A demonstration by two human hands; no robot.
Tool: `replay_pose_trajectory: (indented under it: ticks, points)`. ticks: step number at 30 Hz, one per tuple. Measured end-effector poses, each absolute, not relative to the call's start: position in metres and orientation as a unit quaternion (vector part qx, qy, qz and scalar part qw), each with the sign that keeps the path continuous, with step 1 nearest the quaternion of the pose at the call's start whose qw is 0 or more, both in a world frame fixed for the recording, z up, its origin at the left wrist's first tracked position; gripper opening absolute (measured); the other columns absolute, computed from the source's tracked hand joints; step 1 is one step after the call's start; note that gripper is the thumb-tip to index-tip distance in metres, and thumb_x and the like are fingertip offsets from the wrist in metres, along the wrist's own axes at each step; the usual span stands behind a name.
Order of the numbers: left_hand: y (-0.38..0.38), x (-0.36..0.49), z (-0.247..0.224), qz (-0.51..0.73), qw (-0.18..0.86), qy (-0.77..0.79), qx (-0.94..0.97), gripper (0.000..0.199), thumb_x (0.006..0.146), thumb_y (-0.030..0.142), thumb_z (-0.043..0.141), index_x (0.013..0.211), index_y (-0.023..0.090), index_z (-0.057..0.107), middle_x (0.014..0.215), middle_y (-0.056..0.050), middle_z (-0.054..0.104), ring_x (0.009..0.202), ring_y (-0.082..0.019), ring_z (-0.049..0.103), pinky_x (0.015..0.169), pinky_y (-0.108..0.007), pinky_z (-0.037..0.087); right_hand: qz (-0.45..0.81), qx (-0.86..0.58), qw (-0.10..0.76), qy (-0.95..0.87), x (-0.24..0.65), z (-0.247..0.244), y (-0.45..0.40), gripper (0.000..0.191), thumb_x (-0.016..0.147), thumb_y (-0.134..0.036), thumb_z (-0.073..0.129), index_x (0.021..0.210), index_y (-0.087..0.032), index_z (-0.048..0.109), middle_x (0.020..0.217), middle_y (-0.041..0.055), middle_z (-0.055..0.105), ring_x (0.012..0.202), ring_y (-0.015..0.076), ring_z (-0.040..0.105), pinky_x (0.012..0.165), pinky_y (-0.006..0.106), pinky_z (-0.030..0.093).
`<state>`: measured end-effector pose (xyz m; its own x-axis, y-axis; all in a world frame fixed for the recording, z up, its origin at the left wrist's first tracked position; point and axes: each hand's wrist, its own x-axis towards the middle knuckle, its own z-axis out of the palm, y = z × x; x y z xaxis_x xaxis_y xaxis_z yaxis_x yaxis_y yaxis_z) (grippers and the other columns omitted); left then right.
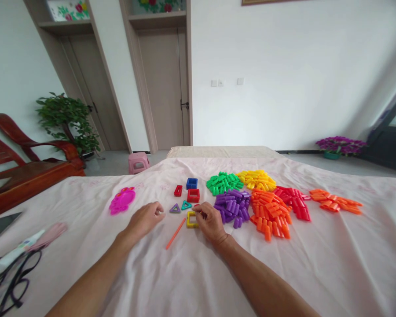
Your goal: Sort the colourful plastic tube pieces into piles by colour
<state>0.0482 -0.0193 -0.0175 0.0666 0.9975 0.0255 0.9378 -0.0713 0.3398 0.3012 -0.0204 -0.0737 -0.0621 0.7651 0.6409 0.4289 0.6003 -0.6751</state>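
Note:
My right hand [211,221] is over the right side of a yellow square frame [192,225], its fingers pinched together; what they hold, if anything, is too small to tell. A bit of red shows beside its fingertips. My left hand [148,216] rests on the cloth with curled fingers, and nothing shows in it. Between the hands lie a purple triangle [174,208], a teal triangle [186,205] and an orange stick [176,233]. Behind them are red square frames [193,195], blue square frames [192,183] and a red rectangular piece [178,190].
Piles of green [224,183], yellow [256,179], purple [232,206], orange [271,213] and red pieces [294,202] lie to the right. A magenta paw-shaped tray [122,200] is at the left. Glasses [20,281] and a white tube [16,253] lie at the near left.

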Motion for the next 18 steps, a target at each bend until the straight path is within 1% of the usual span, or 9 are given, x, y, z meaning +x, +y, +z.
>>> replay_pose_trajectory:
  ticks: [1,4,6,8,10,12,15,18]
  points:
    - [-0.011,0.033,-0.017,0.123,0.078,0.693,0.706,0.024,0.085,0.034,0.053,0.102,0.022,0.066,0.108,-0.007,0.072,0.1,-0.021,0.066,0.078,-0.029,0.044,0.154,-0.42,0.543,-0.711,0.301,-0.074,-0.02,0.023,0.082,-0.009,0.054,0.088,-0.019,0.074,0.081,0.0027,0.068,0.068,0.0131,0.061,0.064,0.024,0.045]
    - [0.012,-0.015,-0.018,0.069,-0.03,0.752,0.655,0.037,0.089,0.031,0.046,0.12,0.019,0.062,0.127,-0.014,0.065,0.115,-0.029,0.062,0.085,-0.036,0.047,0.155,-0.42,0.546,-0.708,0.301,-0.073,-0.02,0.023,0.082,-0.009,0.054,0.088,-0.019,0.074,0.082,0.0029,0.068,0.069,0.0134,0.062,0.065,0.024,0.046]
    - [0.022,-0.041,-0.022,0.012,-0.06,0.79,0.61,0.044,0.089,0.029,0.043,0.129,0.016,0.058,0.131,-0.019,0.06,0.113,-0.034,0.062,0.084,-0.042,0.049,0.156,-0.417,0.544,-0.711,0.301,-0.073,-0.021,0.023,0.082,-0.009,0.054,0.088,-0.019,0.074,0.083,0.0029,0.069,0.069,0.0134,0.063,0.065,0.024,0.046]
    - [0.027,-0.059,-0.028,-0.026,-0.048,0.81,0.584,0.044,0.09,0.028,0.039,0.126,0.013,0.061,0.128,-0.023,0.06,0.107,-0.036,0.065,0.079,-0.043,0.05,0.154,-0.417,0.54,-0.715,0.301,-0.073,-0.021,0.024,0.081,-0.008,0.054,0.087,-0.02,0.074,0.083,0.0028,0.069,0.07,0.0137,0.063,0.065,0.024,0.046]
    - [0.028,-0.067,-0.032,-0.039,-0.038,0.81,0.584,0.043,0.092,0.027,0.036,0.12,0.012,0.065,0.126,-0.024,0.061,0.101,-0.035,0.067,0.076,-0.043,0.051,0.151,-0.42,0.539,-0.715,0.301,-0.073,-0.021,0.024,0.08,-0.007,0.054,0.086,-0.02,0.074,0.082,0.0028,0.069,0.071,0.0141,0.063,0.065,0.024,0.046]
    - [0.028,-0.068,-0.035,-0.04,-0.045,0.799,0.598,0.043,0.092,0.023,0.033,0.118,0.012,0.066,0.126,-0.023,0.062,0.101,-0.034,0.067,0.077,-0.043,0.051,0.152,-0.422,0.538,-0.713,0.301,-0.074,-0.021,0.025,0.08,-0.007,0.054,0.086,-0.02,0.074,0.082,0.0028,0.069,0.072,0.0143,0.063,0.065,0.023,0.046]
    - [0.029,-0.064,-0.036,-0.045,-0.061,0.782,0.619,0.044,0.091,0.016,0.032,0.117,0.013,0.066,0.125,-0.021,0.064,0.107,-0.034,0.066,0.084,-0.044,0.05,0.156,-0.423,0.537,-0.713,0.301,-0.075,-0.02,0.025,0.081,-0.008,0.054,0.087,-0.021,0.075,0.082,0.0028,0.069,0.071,0.014,0.062,0.064,0.023,0.046]
    - [0.035,-0.057,-0.038,-0.05,-0.063,0.775,0.627,0.044,0.092,0.017,0.03,0.117,0.014,0.066,0.123,-0.02,0.066,0.107,-0.034,0.066,0.084,-0.045,0.05,0.155,-0.417,0.535,-0.718,0.301,-0.075,-0.02,0.026,0.08,-0.007,0.053,0.087,-0.02,0.074,0.081,0.0028,0.068,0.071,0.0139,0.062,0.065,0.023,0.046]
